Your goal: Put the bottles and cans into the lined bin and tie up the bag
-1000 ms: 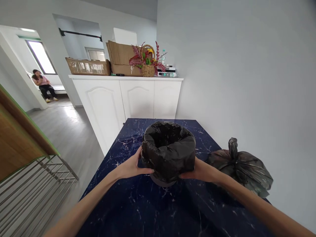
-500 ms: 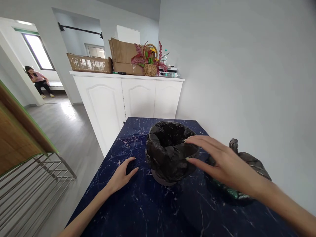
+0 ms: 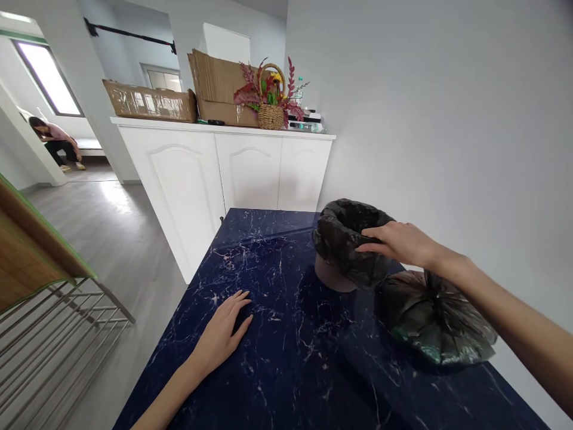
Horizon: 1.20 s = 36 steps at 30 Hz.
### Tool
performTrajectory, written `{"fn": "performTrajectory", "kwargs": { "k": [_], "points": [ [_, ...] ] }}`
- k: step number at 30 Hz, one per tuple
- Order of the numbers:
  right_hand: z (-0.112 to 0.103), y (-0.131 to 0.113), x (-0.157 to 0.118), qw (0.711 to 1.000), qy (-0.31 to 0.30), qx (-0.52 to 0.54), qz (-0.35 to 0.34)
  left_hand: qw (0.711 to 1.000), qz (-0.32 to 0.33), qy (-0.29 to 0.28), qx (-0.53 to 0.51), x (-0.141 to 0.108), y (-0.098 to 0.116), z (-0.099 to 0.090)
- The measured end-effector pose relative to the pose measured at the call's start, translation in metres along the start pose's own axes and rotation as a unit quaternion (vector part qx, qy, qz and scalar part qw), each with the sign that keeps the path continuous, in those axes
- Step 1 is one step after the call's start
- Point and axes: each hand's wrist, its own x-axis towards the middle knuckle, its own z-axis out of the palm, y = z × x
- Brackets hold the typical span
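A round bin (image 3: 338, 276) lined with a black plastic bag (image 3: 340, 245) is near the back right of the dark blue marbled table (image 3: 277, 358). My right hand (image 3: 398, 243) pinches the bin's bag-covered rim, thumb outside and fingers over the edge. The bin's inside is dark and mostly hidden. On the table's left part my left hand (image 3: 221, 331) rests palm down, fingers apart, holding nothing. Below my right forearm sits a tied, filled black bag (image 3: 430, 322) with something green showing through, its knot partly hidden by the arm.
Behind the table a white cabinet (image 3: 179, 173) bears cardboard boxes (image 3: 152, 104), a flower basket (image 3: 271, 116) and bottles. A metal rack (image 3: 58, 352) stands at left. A wall runs along the right. Far left, a person (image 3: 58, 143) sits in another room.
My right hand has closed on the bin's rim, and the bin has moved right and back, near the tied bag. My left hand lies flatter. The seated person has bent forward.
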Motion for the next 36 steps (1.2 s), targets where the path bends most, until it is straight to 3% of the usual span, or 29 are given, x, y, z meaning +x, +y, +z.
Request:
{"fn": "performTrajectory", "kwargs": {
  "k": [5,10,13,17,19,22,25,30,33,36],
  "points": [
    [0.024,0.064,0.025,0.997,0.005,-0.003,0.081,1.000,-0.007,-0.002,0.004,0.000,0.000,0.000],
    [0.028,0.084,0.026,0.991,0.045,0.002,0.123,1.000,-0.012,-0.005,0.005,0.001,0.001,-0.001],
    [0.028,0.063,0.009,0.985,0.123,0.011,0.118,1.000,-0.008,-0.012,0.018,0.001,0.000,0.001],
    [0.042,-0.002,-0.031,0.977,0.201,0.055,0.038,0.997,0.021,-0.037,0.063,-0.002,0.002,0.006],
    [0.060,-0.037,-0.054,0.978,0.190,0.083,-0.022,0.994,0.036,-0.042,0.095,-0.007,0.005,0.009],
    [0.095,-0.071,-0.088,0.973,0.115,0.175,-0.101,0.988,0.055,-0.043,0.134,-0.021,0.009,0.010],
    [0.128,-0.078,-0.120,0.968,0.086,0.226,-0.073,0.984,0.068,-0.038,0.158,-0.042,0.010,0.007],
    [0.175,-0.084,-0.157,0.941,0.122,0.316,0.012,0.981,0.073,0.012,0.180,-0.069,0.010,0.005],
    [0.207,-0.104,-0.168,0.932,0.130,0.336,0.045,0.980,0.061,0.036,0.188,-0.077,0.010,0.008],
    [0.230,-0.127,-0.175,0.941,0.118,0.310,0.072,0.978,0.060,0.044,0.195,-0.085,0.011,0.010]
  ]
}}
